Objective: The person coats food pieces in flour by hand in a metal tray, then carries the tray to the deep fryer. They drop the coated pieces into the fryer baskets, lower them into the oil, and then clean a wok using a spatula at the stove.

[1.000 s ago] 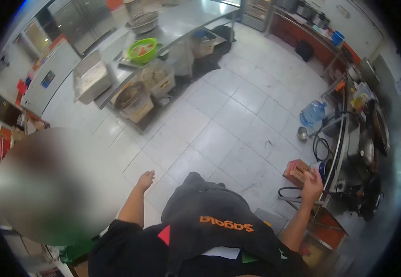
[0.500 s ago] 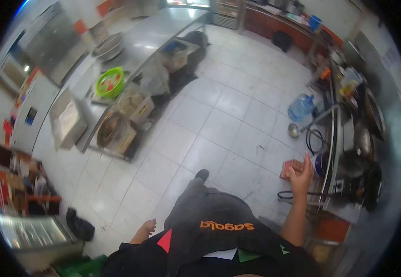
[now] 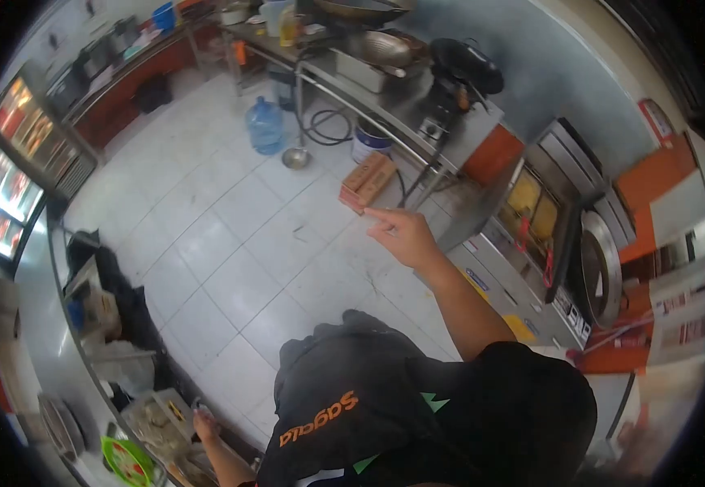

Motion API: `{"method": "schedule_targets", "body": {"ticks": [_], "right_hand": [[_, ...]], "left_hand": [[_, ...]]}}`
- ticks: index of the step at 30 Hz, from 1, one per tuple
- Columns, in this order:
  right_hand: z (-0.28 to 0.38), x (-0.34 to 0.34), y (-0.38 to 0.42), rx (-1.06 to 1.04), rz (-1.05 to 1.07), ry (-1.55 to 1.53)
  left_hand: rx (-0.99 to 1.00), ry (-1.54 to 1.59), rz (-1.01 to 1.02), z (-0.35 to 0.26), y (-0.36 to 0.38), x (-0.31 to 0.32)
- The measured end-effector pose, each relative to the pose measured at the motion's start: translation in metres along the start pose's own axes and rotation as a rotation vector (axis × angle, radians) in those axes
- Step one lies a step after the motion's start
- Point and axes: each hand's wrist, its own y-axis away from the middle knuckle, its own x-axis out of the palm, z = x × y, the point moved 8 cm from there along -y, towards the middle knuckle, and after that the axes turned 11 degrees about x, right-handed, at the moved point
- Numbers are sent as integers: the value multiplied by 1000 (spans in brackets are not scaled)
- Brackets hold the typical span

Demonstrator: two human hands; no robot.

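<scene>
My right hand (image 3: 399, 235) is raised over the tiled floor, its index finger stretched out and the others partly curled, with nothing held. Beyond its fingertips a cardboard box (image 3: 368, 180) lies on the floor. Low on the left, my left hand (image 3: 204, 424) hangs beside the plastic bins (image 3: 157, 422) under the steel table; it is small and blurred, so its fingers are unclear. A green basket (image 3: 127, 461) stands on that table near the bottom edge.
A blue water bottle (image 3: 265, 126), a metal ladle (image 3: 295, 157) and a white bucket (image 3: 370, 142) are on the floor. A stove bench (image 3: 474, 130) and a fryer (image 3: 531, 211) stand right. Glass-door fridges (image 3: 3, 195) stand at the far left.
The view has swung to the right, bringing the fryer into sight and moving the steel table to the lower left. My right hand's fingers are now less upright.
</scene>
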Motion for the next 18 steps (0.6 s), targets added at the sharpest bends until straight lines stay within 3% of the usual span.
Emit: {"method": "schedule_targets", "body": {"ticks": [3,6,7,10,14,16,18], "right_hand": [[-23,-17,1,113,-134,-55],[-56,-30,-8,340,-144,-64],[-59,-37,-12,369,-166,-62],[-74,-60,-26,372,-282,-16],[-148,-117,-59,194,-583,243],[-199,-166,-82,395,-757,176],[-254,-217,-111,461,-943,89]], "left_hand": [[-51,-65,-413,-81,-27,41],[152,-84,68,-46,-116,59],[-194,-127,-104,-25,-106,75],[-372,-379,137,15,-92,149],[-357,-632,462,35,-60,235],[-304,-741,536,28,-54,266],[-268,-818,550,20,-52,292]]}}
